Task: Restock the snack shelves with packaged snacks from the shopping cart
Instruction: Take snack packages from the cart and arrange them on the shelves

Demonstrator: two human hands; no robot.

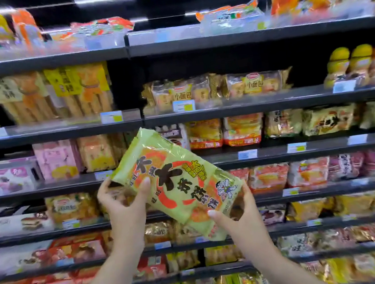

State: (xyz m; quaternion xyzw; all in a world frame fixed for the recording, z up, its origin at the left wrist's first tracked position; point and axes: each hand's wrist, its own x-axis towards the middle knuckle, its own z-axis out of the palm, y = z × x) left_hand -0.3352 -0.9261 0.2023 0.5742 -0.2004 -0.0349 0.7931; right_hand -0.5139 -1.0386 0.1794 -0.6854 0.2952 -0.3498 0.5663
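Filling the whole view, a tall rack of black metal shelves is seen, tier above tier, each front edge fitted with a clear strip of white and blue price labels. Every tier is packed with bagged snacks, most of them blurred. On the second tier from the top, tan bags of small buns are lined up right of centre, with tall yellow-and-orange packs of stick biscuits to their left and yellow and orange round-topped bags at the far right. One tier lower, pink packets and orange-and-red packets are ranged side by side.

A large light-green plastic bag of rice crackers with orange circles and bold black characters is held up in front of the middle tiers, tilted with its upper end to the left, and hides part of the stock behind it. It is apart from the shelves and rests on none of them. Its upper left end is gripped by the left hand, thumb laid across the front. Its lower right end is gripped by the right hand, thumb on the front and fingers behind.
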